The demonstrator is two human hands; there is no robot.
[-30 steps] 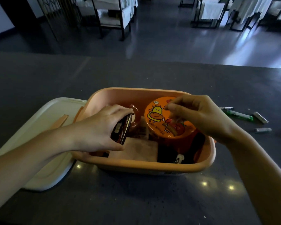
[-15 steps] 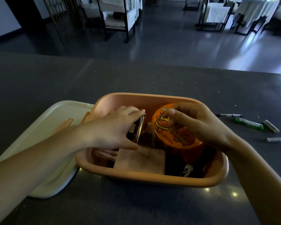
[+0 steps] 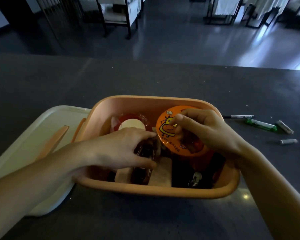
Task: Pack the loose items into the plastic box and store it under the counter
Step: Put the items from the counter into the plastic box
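Our left hand fingers are clamping a dark, flat, shiny-edged case, which we are now laying lower into the plastic box than a second ago, uncovering a wrapped round packet behind it. Our right hand fingers are curling together on the orange tub, steadying it. Packing is nearly through, we judge, though the pen, green marker and batteries are still lying on the counter, with the lid waiting left of the box.
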